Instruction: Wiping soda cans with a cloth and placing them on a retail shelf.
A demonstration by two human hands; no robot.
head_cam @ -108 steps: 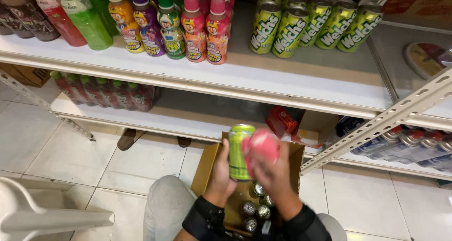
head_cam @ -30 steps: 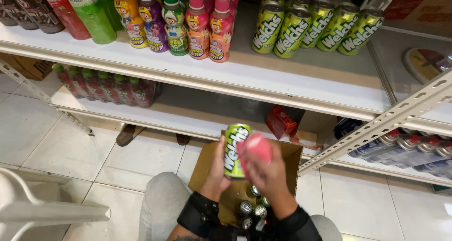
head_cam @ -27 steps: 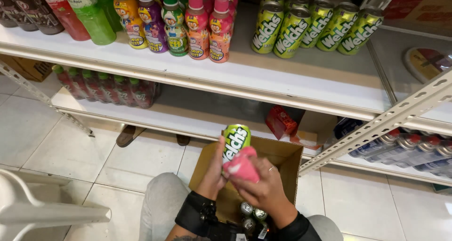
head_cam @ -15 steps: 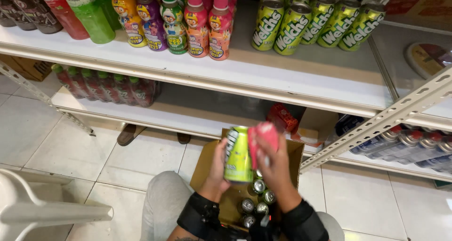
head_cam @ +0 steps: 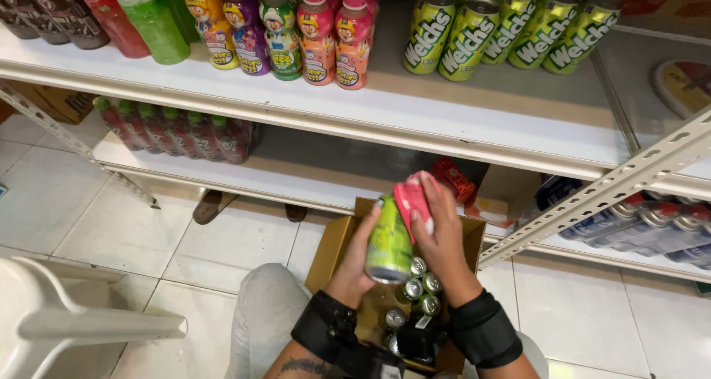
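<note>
— Holding what, exactly, and which way does it point?

— A green drink can. It sits upright but tipped a little, its long axis running from the silver rim nearest the camera up toward the shelves. It hangs in the air straight above the cardboard box.

— Which hand has it?

— The left hand comes up from below the can and wraps round its left side, fingers closed on the body. The right hand lies against the can's right side, closed on a pink cloth that is pressed to the upper part of the can. Both hands touch the can; neither is farther off than the other.

— How does the can look?

— Slim, pale green with a slightly mottled print, a bare metal end. No dent shows from here.

— And around it?

— Below the can, inside the box, stand more cans seen from the top, silver lids close together. Above and beyond the can, the lower shelf is bare straight ahead, with a shrink-wrapped pack of red bottles off to the left. Higher, to the right above the can, the upper shelf carries a row of matching green cans; left of those stand small colourful bottles.
</note>
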